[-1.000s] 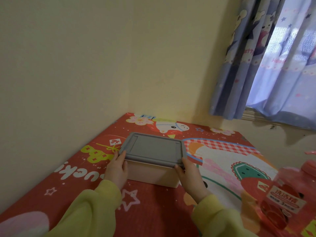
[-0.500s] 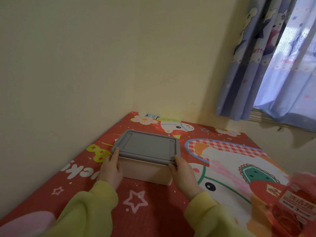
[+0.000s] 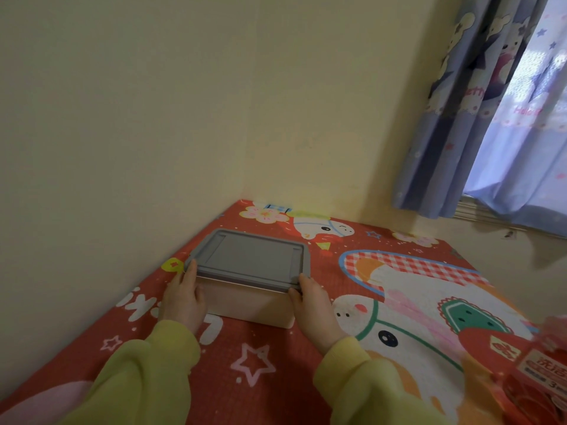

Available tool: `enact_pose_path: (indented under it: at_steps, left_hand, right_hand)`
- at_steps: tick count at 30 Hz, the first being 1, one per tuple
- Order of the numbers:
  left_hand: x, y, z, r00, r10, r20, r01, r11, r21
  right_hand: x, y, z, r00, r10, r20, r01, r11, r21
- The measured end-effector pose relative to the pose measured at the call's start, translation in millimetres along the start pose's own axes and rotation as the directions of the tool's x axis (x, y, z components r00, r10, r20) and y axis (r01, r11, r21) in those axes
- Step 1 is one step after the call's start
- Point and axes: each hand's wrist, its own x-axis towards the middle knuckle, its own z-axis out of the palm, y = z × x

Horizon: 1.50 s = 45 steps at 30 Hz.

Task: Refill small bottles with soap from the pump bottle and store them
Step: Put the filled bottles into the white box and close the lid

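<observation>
Both hands, left (image 3: 183, 297) and right (image 3: 316, 306), clasp the grey-lidded box (image 3: 250, 279), wall (image 3: 107, 148) close at nine o'clock, open mat (image 3: 306, 363) at three.

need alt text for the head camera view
Two hands, left hand and right hand, hold the ends of a grey-lidded box on a red cartoon tablecloth in a wall corner. A red pump bottle sits at the right edge, under a blue curtain.

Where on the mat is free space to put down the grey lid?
Free: the red mat in front of the box, between the sleeves, and the printed stretch right of the right hand. Crowded: the strip between left hand and wall, and the pump bottle corner.
</observation>
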Motion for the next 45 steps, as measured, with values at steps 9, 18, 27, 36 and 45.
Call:
enact_pose_path:
  at_steps: [9,18,27,36,45]
  left_hand:
    - [10,-15,-13,0.999,-0.019,-0.040,0.020,1.000,0.007]
    - [18,-24,-22,0.995,-0.087,-0.052,0.091,0.994,0.068]
    - [19,-26,-28,0.987,-0.139,-0.077,0.136,0.990,-0.040]
    - [23,-36,-24,0.987,-0.141,-0.082,0.137,0.990,-0.041]
    - [26,-40,-21,0.987,-0.146,-0.073,0.144,0.989,-0.029]
  right_hand:
    - [8,-21,18,0.999,-0.009,0.038,0.007,1.000,0.030]
    - [13,-39,30,0.996,-0.034,0.079,0.032,0.999,0.026]
    - [17,-55,40,0.994,-0.022,0.106,0.023,1.000,-0.011]
    - [20,-67,49,0.994,-0.036,0.107,0.039,0.999,-0.031]
    - [24,-77,59,0.990,-0.032,0.134,0.042,0.996,-0.072]
